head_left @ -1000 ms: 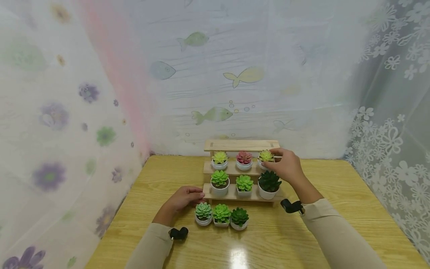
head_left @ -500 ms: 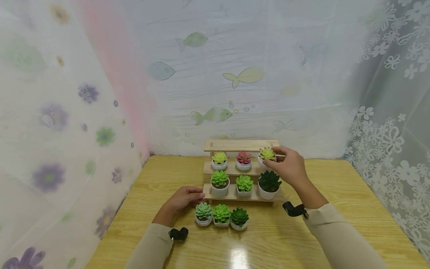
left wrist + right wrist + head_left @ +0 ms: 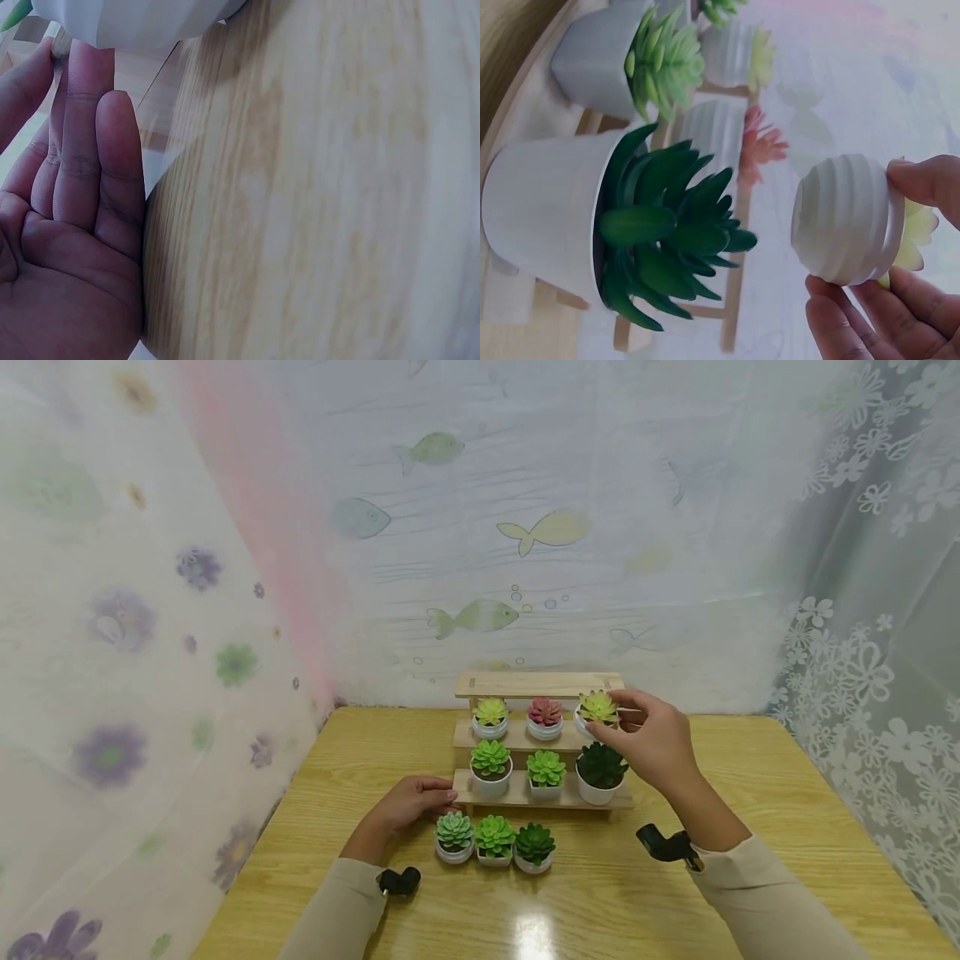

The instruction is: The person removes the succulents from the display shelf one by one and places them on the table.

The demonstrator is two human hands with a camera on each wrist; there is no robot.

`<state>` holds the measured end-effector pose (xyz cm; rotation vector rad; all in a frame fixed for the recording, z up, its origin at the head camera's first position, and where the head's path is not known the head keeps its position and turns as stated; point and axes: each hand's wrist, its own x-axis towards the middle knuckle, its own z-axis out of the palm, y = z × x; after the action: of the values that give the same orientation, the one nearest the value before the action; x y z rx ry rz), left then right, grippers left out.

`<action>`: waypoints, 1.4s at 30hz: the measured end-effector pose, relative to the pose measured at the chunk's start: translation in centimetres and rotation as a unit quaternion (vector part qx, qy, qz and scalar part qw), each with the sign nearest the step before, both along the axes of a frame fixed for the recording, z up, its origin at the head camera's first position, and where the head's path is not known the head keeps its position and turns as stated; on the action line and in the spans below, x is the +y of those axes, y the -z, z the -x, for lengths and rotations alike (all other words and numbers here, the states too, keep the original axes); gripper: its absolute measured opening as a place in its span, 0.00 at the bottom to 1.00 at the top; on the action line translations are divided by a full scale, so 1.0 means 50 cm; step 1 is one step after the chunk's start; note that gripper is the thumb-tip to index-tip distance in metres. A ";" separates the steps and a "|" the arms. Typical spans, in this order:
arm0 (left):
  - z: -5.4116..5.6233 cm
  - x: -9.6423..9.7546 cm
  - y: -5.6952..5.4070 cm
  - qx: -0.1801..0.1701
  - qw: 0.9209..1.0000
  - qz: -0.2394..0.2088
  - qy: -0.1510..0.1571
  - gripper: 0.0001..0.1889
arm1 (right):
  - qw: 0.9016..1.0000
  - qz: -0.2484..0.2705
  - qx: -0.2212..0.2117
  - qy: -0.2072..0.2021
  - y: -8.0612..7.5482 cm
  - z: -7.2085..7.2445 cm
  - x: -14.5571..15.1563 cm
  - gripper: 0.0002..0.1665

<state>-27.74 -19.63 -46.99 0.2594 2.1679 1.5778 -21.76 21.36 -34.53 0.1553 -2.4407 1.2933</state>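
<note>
In the head view, my right hand (image 3: pixel 660 743) pinches the rim of a small white pot holding a yellow-green succulent (image 3: pixel 597 708). The right wrist view shows this ribbed pot (image 3: pixel 846 219) apart from the shelf, thumb on one side and fingers on the other. At the left end of the three-tier wooden plant stand (image 3: pixel 540 683), my left hand (image 3: pixel 408 802) grips the lowest board between thumb and fingers. A yellow-green succulent (image 3: pixel 491 713) and a red succulent (image 3: pixel 545 713) sit on the middle board. Below them stand two bright green succulents (image 3: pixel 491 760) and a dark green one (image 3: pixel 602 767).
On the table (image 3: pixel 360 743) before the stand, a pale green succulent (image 3: pixel 454 833), a bright green one (image 3: pixel 495 838) and a dark green one (image 3: pixel 535 847) stand in a row. Patterned curtains (image 3: pixel 480 527) hang behind and at both sides.
My right hand has drawn slightly right and nearer with the yellow-green succulent, which has tilted and shifted a little the same way. The left hand has stayed on the stand.
</note>
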 end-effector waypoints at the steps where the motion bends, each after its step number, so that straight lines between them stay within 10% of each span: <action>1: 0.000 0.000 0.000 0.001 1.000 0.000 0.001 0.27 | 1.000 0.000 0.003 0.000 -0.001 -0.005 -0.001 0.36; 14: 0.001 0.002 0.004 0.008 1.000 0.004 -0.003 0.27 | 1.000 0.005 0.015 -0.017 -0.006 -0.069 -0.002 0.34; 42: -0.002 0.000 0.000 0.005 1.000 -0.006 0.004 0.26 | 0.997 0.042 -0.061 -0.035 0.106 -0.164 -0.025 0.33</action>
<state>-27.62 -19.63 -46.98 0.2801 2.1625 1.5893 -13.57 20.11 -39.81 0.1455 -2.4960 1.4747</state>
